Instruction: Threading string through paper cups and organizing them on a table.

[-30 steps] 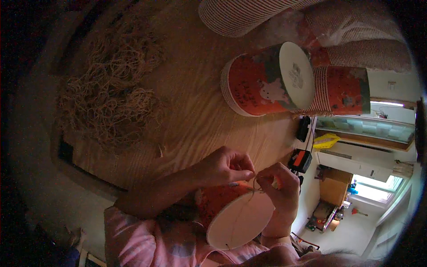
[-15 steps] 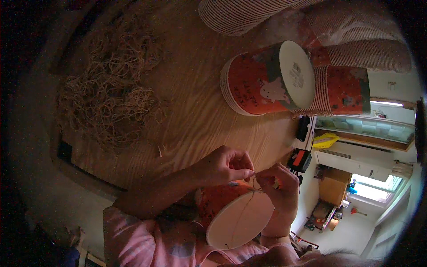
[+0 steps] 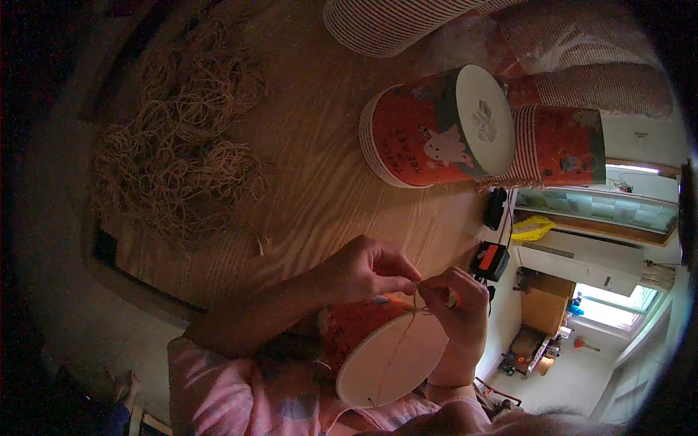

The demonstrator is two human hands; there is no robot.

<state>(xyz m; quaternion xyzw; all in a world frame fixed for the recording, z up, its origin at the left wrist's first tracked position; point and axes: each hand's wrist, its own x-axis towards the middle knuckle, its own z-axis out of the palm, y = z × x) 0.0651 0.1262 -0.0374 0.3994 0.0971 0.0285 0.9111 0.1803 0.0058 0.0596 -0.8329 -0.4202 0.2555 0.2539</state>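
Observation:
An orange paper cup (image 3: 356, 330) with a white base lies tilted against my lap, base toward me. My left hand (image 3: 363, 270) and my right hand (image 3: 458, 301) meet at its upper rim, each pinching a thin tan string (image 3: 416, 294). The string runs down across the white base (image 3: 389, 356). Both forearms come in from the lower edge, in pink sleeves.
A stack of orange printed paper cups (image 3: 436, 138) lies on its side on the wooden table (image 3: 313, 196). More striped cup stacks (image 3: 385, 25) lie at the back. A heap of tan string loops (image 3: 174, 152) covers the table's left. A small black and orange device (image 3: 491, 260) sits by the table's edge.
Both hands stay pinched at the cup's rim. The fingers shift only slightly; the cup and string keep their place.

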